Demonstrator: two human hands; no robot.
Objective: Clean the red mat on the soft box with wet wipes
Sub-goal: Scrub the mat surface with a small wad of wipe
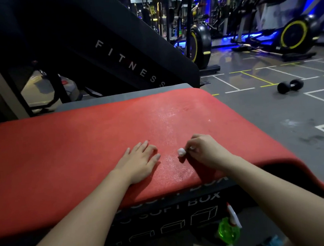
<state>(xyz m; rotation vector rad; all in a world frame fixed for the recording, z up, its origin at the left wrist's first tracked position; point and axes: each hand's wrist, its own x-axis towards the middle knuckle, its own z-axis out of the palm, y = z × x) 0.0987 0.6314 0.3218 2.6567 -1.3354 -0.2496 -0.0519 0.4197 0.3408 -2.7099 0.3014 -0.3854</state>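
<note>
Writing: white "SOFT BOX" on the front face of the black padded soft box (pixel 185 215), upper line partly covered by mat overhang. "FITNESS" in white on the black slanted machine panel (pixel 132 66) behind the far edge. Red textured mat (pixel 71 150) drapes over the box top, its front right corner hanging off. Small white balled-up wet wipe (pixel 181 152) is on the mat near the front edge, pinched at the fingertips of the right hand (pixel 205 152), fingers curled. Left hand (pixel 139 164) just beside it, flat on the mat, fingers straight, holding nothing. Wet sheen between the hands. Green spray bottle (pixel 228 229) on the floor by the box front, black dumbbell (pixel 290 86) on the floor past the right edge
</note>
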